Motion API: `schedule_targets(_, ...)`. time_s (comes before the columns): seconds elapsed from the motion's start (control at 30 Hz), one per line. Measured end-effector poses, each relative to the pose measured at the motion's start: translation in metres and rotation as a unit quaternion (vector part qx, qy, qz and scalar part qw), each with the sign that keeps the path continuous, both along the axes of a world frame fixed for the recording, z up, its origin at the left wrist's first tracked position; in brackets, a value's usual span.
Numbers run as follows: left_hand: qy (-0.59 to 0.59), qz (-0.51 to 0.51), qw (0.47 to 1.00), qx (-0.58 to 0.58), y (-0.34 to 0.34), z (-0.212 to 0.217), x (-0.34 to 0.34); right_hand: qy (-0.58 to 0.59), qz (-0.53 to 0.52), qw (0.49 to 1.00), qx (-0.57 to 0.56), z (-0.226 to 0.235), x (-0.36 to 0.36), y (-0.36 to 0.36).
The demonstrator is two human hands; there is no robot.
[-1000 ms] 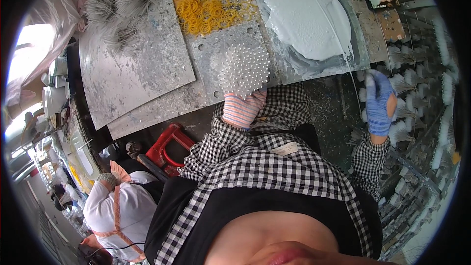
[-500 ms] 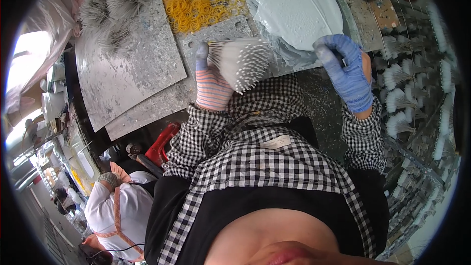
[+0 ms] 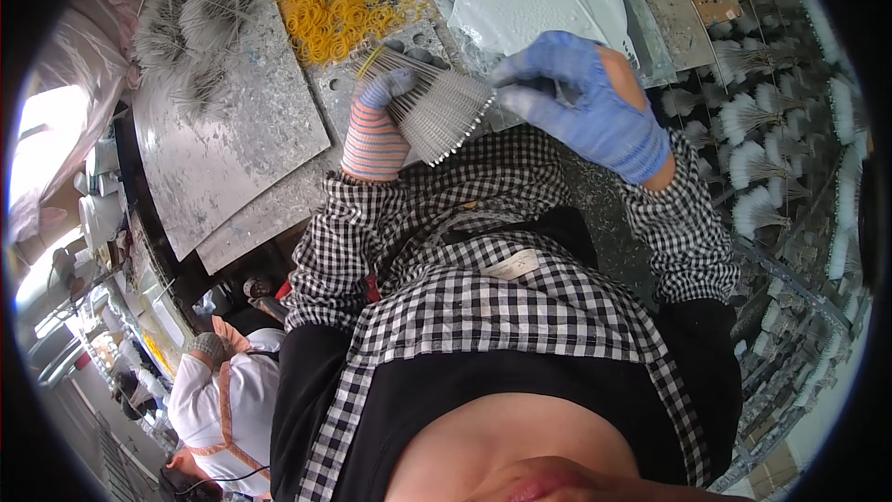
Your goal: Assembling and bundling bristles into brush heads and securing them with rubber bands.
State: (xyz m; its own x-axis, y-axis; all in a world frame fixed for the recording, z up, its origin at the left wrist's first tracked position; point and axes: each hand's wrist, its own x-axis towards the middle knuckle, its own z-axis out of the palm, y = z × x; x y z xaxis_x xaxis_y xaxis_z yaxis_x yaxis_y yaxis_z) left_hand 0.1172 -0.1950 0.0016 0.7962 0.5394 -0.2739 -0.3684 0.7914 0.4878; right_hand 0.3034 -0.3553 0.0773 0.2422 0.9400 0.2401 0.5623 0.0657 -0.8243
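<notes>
A grey, paint-flecked bench (image 3: 232,149) fills the view. My left hand (image 3: 376,125), in a striped knit glove, has its fingers clamped round a bundle of thin white-tipped sticks (image 3: 437,112) at 12 o'clock. My right hand (image 3: 590,107), blue-gloved, hovers just beside it at 1 o'clock with fingers loosely spread, holding nothing I can see. The bundle looks light, stiff and apt to splay, so grip mid-shaft. Yellow rubber bands (image 3: 339,9) lie at 11 o'clock.

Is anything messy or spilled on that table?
Yes. Yellow rubber bands lie scattered in a loose heap on the worktop instead of in a container, and thin sticks sprawl in an untidy pile farther left. The stick bundle in the left hand looks neat.
</notes>
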Motion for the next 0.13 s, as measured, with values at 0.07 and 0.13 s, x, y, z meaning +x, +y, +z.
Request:
schedule_targets(0.07,0.042,0.000,0.996,0.085,0.004,0.002,0.003,-0.024,0.014,0.999,-0.018,-0.007,0.000,0.010)
schedule_targets(0.13,0.107,-0.019,0.975,0.194,0.016,-0.001,0.003,-0.096,0.039,0.987,-0.121,-0.010,0.000,0.019)
